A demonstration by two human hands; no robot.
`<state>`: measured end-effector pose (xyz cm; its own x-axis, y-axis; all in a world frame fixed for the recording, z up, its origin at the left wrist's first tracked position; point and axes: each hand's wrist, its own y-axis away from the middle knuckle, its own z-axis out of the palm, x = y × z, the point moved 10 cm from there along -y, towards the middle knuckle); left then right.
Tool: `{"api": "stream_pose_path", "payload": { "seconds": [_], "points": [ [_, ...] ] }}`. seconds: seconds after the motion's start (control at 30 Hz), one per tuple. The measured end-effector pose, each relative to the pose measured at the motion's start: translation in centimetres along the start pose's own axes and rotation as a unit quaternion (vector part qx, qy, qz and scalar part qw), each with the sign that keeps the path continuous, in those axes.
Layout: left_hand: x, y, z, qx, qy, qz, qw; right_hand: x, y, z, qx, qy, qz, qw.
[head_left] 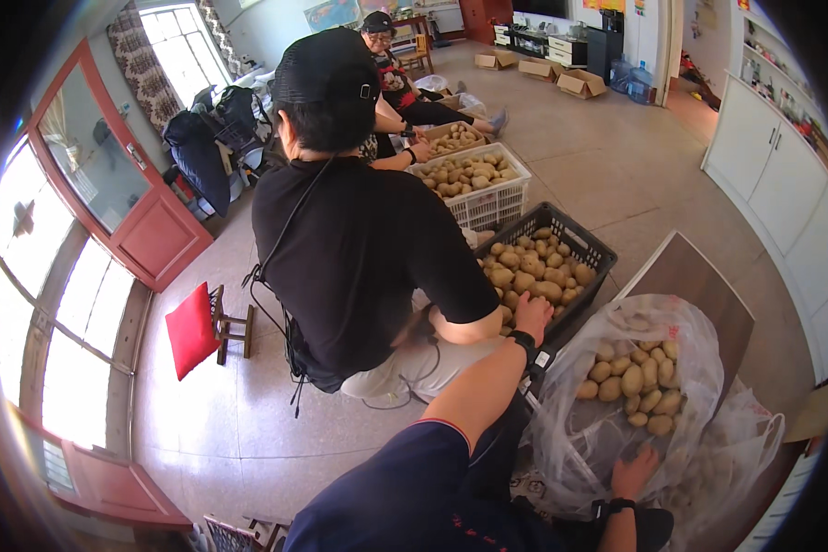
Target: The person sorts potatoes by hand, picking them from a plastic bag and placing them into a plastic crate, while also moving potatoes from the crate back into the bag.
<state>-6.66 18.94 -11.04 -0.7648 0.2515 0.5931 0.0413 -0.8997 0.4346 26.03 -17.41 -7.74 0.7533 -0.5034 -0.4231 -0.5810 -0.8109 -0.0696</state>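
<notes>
My left hand [533, 316] reaches over the near edge of a black plastic crate [591, 241] full of potatoes [527, 264]. Its fingers are apart and lie on the potatoes at that edge; whether one sits under the palm is hidden. My right hand [635, 473] rests, fingers spread, at the near side of a clear plastic bag [561, 442]. Inside this bag, at its far end, lies a heap of potatoes [637, 379]. No potato shows in the right hand.
A co-worker in a black shirt [359, 248] sits close on my left. Beyond stand a white crate [497, 207] and a box of potatoes [454, 138], near another person [396, 83]. A brown board [695, 276] lies behind the bag. A red-seated stool [193, 331] stands left.
</notes>
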Motion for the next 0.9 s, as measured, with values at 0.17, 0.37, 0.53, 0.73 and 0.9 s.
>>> {"api": "stream_pose_path", "payload": {
  "seconds": [0.17, 0.37, 0.53, 0.73, 0.9],
  "points": [
    [0.2, 1.5, 0.9, -0.029, -0.052, -0.009, 0.998, -0.2, 0.5, -1.1, 0.009, 0.012, 0.044, 0.999],
    [-0.8, 3.1, 2.3, -0.039, -0.165, -0.032, 0.985, 1.9, -0.7, 0.8, 0.005, 0.017, 0.011, 1.000],
    [-1.6, 4.7, 4.0, -0.062, -0.229, -0.033, 0.971, -1.0, -1.3, 0.5, -0.029, 0.059, 0.002, 0.998],
    [-2.3, 6.1, 5.2, -0.087, -0.279, -0.040, 0.956, -3.3, -2.4, 0.0, -0.021, 0.079, -0.060, 0.995],
    [-2.9, 6.8, 5.6, -0.107, -0.306, -0.041, 0.945, -3.2, -3.1, -0.9, -0.017, 0.031, -0.013, 0.999]
  ]
}}
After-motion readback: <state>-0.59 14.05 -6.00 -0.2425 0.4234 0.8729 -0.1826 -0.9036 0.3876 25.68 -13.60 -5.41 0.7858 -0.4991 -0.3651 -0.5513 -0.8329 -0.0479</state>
